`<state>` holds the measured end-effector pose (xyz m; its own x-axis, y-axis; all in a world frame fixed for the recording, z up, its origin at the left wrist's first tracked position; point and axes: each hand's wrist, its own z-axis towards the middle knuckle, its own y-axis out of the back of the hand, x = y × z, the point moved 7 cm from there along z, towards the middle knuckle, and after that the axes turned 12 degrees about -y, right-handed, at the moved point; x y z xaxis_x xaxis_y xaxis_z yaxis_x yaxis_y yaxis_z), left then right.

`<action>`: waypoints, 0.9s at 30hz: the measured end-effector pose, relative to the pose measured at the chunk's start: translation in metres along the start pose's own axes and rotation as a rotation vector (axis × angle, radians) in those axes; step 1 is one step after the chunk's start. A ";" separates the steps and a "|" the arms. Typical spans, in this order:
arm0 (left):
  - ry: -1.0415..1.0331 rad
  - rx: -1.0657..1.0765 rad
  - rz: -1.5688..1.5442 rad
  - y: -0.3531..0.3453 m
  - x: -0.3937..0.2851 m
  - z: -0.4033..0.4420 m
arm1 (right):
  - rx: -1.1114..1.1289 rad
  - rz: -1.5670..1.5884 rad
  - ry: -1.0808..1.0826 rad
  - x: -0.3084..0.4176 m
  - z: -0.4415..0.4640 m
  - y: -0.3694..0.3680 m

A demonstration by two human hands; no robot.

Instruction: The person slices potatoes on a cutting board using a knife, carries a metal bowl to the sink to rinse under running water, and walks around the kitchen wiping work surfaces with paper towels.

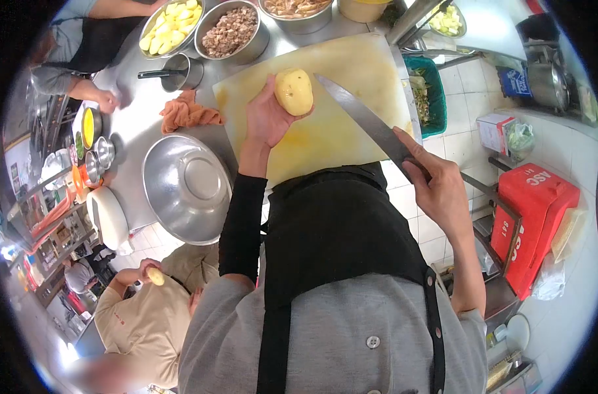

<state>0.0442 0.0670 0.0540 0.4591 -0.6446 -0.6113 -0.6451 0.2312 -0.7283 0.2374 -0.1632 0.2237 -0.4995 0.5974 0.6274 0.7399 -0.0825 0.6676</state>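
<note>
A peeled yellow potato (294, 92) rests in my left hand (266, 117), held above the cutting board (338, 141). My right hand (433, 180) grips a large kitchen knife (368, 121) by its handle, which the fingers mostly hide. The blade points up and to the left, its tip near the potato but apart from it. Under both lies the pale, yellow-stained board. Left of it are an orange cloth (187, 113) and a large steel bowl (181, 187).
At the back stand a bowl of peeled potatoes (171, 26), a pot of chopped meat (230, 33) and a small saucepan (182, 72). A green bin (433, 95) is right of the board. One person (148, 322) at lower left holds a potato; another person's hand (102, 98) is at upper left.
</note>
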 end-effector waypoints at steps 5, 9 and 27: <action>-0.035 -0.120 0.201 -0.002 -0.023 0.009 | 0.012 -0.062 0.060 0.018 0.002 0.007; -0.044 -0.105 0.211 -0.011 -0.038 0.009 | -0.006 -0.064 0.121 0.027 0.003 0.006; -0.047 -0.080 0.444 -0.026 -0.056 0.006 | 0.132 -0.051 0.095 0.029 0.014 0.006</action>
<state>0.0392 0.1011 0.1053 0.1534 -0.4620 -0.8735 -0.8298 0.4198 -0.3677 0.2332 -0.1351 0.2406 -0.5735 0.5194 0.6335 0.7622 0.0550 0.6450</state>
